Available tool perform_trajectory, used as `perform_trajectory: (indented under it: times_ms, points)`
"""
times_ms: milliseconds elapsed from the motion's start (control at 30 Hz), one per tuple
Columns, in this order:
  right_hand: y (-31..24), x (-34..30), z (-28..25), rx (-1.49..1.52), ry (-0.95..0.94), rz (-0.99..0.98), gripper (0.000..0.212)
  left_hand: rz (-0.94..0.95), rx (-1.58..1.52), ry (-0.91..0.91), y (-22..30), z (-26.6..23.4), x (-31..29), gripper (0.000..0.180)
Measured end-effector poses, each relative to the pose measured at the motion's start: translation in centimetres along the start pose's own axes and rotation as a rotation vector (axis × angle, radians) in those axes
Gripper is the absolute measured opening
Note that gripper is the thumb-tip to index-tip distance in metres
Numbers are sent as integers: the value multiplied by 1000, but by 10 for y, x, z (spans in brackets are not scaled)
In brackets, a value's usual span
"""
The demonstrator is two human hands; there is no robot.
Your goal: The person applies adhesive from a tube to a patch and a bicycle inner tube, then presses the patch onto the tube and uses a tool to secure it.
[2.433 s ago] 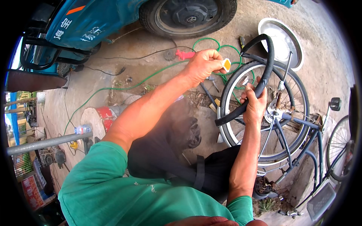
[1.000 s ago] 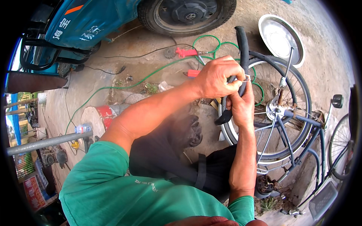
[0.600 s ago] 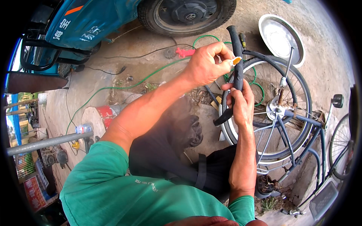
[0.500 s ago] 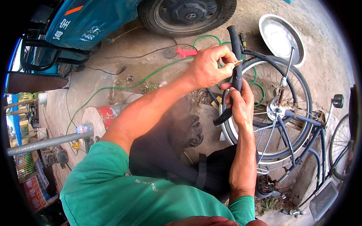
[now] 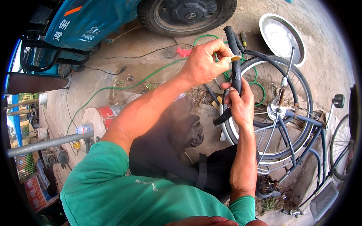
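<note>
A black bicycle inner tube [image 5: 236, 71] stretches up in front of me, its upper end free. Low on this raised stretch, my right hand [image 5: 241, 102] is wrapped around the tube, thumb on the near side. My left hand [image 5: 206, 62] pinches a small orange-yellow piece with a pale edge [image 5: 235, 58] between thumb and fingertips, right at the tube's surface. Whether it is stuck to the tube I cannot tell. More of the tube runs off to the right, over the white-rimmed bicycle wheel [image 5: 228, 130].
A blue bicycle frame [image 5: 316, 126] lies at the right, its pedal crank jutting up. Beyond are a metal basin [image 5: 281, 37] and a screwdriver [image 5: 243, 39]. A green hose [image 5: 132, 83] and a red tool [image 5: 183, 52] lie ahead, near a teal vehicle's tyre [image 5: 188, 17].
My left hand has shifted slightly left and up with the small orange-yellow piece. The tube's upper end leans a little further left. My right hand keeps its hold.
</note>
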State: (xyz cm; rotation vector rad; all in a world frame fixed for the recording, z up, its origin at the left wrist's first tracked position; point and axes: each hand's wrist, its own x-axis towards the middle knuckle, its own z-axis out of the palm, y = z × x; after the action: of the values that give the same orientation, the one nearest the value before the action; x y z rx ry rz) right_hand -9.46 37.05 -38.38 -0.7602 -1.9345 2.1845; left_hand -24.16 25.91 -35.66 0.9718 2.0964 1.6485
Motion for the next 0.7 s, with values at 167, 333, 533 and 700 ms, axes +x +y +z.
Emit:
perform_trajectory:
  times_ms: [167,333,533,700]
  points:
    - [-2,0,0,-20,-7,17,46,480,388,15,-14,10,-1,12]
    - [12,5,-7,41,-35,14,43,612,427,-6,-14,28,-10,10]
    - [8,5,-11,387,-117,81,55,630,490,32,-16,20,-4,11]
    - [7,6,-14,475,-157,125,54,601,490,11,-16,18,-6,13]
